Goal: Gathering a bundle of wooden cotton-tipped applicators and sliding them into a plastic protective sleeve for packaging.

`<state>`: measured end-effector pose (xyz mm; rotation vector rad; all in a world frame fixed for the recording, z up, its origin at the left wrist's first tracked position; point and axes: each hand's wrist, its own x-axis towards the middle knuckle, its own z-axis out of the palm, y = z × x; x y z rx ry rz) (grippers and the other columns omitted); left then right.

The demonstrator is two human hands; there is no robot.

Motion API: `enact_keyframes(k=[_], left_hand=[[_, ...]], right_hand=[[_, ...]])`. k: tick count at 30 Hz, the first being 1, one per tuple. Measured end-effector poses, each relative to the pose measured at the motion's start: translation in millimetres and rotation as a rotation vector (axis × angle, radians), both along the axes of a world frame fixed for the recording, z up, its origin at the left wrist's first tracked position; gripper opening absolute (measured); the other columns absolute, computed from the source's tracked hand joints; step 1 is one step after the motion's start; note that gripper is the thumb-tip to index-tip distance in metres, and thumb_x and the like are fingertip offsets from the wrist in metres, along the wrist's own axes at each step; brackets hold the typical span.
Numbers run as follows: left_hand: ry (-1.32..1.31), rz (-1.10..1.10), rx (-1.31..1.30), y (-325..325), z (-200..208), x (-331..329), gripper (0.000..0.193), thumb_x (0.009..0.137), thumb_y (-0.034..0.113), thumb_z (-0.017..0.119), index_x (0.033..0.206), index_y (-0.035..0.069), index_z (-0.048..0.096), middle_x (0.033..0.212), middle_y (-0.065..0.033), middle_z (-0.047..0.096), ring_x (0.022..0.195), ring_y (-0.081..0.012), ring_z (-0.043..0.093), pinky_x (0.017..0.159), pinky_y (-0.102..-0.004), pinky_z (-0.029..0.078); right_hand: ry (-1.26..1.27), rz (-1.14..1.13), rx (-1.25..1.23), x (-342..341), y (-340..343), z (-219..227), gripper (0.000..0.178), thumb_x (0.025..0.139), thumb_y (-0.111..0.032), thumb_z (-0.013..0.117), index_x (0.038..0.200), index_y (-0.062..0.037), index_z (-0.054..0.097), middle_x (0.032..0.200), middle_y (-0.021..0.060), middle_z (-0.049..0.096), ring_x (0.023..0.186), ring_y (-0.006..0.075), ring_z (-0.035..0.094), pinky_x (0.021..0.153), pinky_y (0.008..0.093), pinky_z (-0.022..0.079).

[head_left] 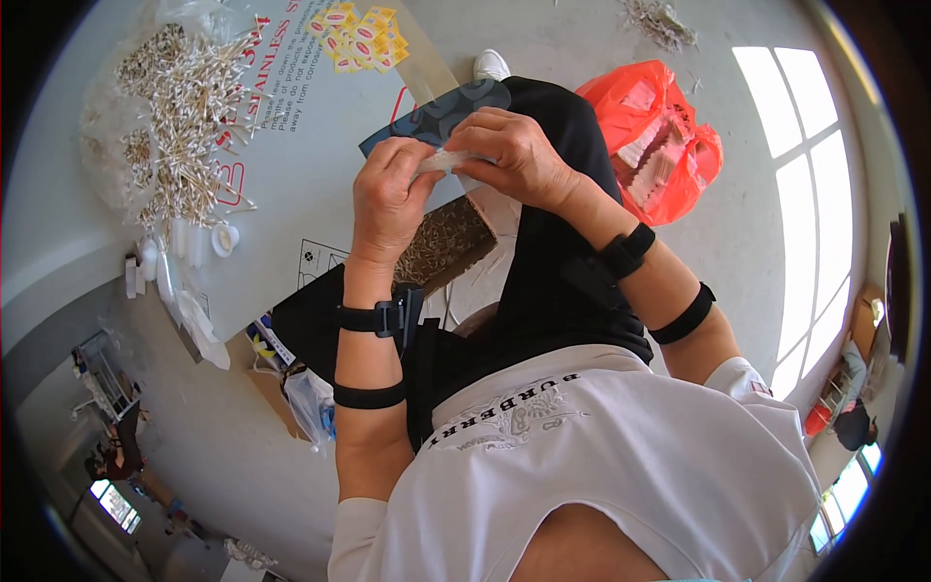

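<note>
Both of my hands meet above the near edge of the grey table, pinching one small translucent whitish plastic packet (444, 161) between them. My left hand (386, 194) has its thumb and fingers closed on the packet's left end. At the other end my right hand (516, 155) grips with thumb and curled fingers. What the packet contains is too small to make out. Just below the hands, an open box (493, 236) holds a mass of thin brownish bits. A dark blue patterned sheet (470, 100) lies behind my fingers, partly covered by them.
A big heap of cotton swabs (194, 121) in clear plastic covers the table's left side. Small yellow-and-white cards (359, 41) lie at the far edge. White round containers (225, 240) stand near the heap. On the floor at right sits a red plastic bag (614, 92) with pink-and-white items.
</note>
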<state>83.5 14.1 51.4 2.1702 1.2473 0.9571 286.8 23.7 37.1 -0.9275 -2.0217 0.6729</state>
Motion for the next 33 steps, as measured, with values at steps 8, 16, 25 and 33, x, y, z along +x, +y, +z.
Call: enact_keyframes(k=[8,16,25,33], left_hand=[[-0.098,0.031,-0.075,-3.1,-4.8,2.6,0.028,0.069,-0.006,0.075,0.093,0.001,0.065,0.088,-0.0081,0.067,0.082,-0.0252,0.064,0.070,-0.0339,0.052],[-0.584,0.160,-0.543,-11.5,-12.2,12.5,0.011,0.083,-0.003,0.070,0.094,-0.003,0.068,0.090,-0.0049,0.069,0.073,-0.0110,0.063,0.065,-0.0256,0.055],[-0.876,0.204,-0.721,-12.4,-15.9,9.2,0.008,0.087,0.001,0.067,0.093,-0.003,0.070,0.089,-0.0065,0.068,0.074,-0.0117,0.063,0.065,-0.0271,0.057],[-0.480,0.113,-0.543,-10.1,-8.3,16.6,0.021,0.077,0.001,0.078,0.095,-0.002,0.068,0.089,-0.0028,0.068,0.080,-0.0107,0.062,0.073,-0.0250,0.052]], right_hand=[[0.117,-0.012,-0.137,-4.2,-5.5,0.1,0.017,0.077,-0.006,0.073,0.093,-0.0015,0.067,0.087,0.0098,0.066,0.079,0.0276,0.065,0.068,0.0352,0.053],[0.453,-0.164,-0.600,-11.1,-14.4,-9.3,0.008,0.085,-0.005,0.072,0.088,0.0017,0.069,0.071,0.0028,0.065,0.067,0.0078,0.060,0.062,0.0242,0.049],[0.588,-0.202,-0.895,-16.3,-16.4,7.7,0.009,0.088,-0.007,0.069,0.085,0.0019,0.070,0.070,0.0011,0.065,0.061,0.0063,0.059,0.056,0.0216,0.048],[0.583,-0.188,-0.914,-11.5,-15.1,3.0,0.012,0.091,-0.012,0.068,0.089,-0.0006,0.070,0.071,-0.0015,0.063,0.061,0.0041,0.059,0.055,0.0184,0.044]])
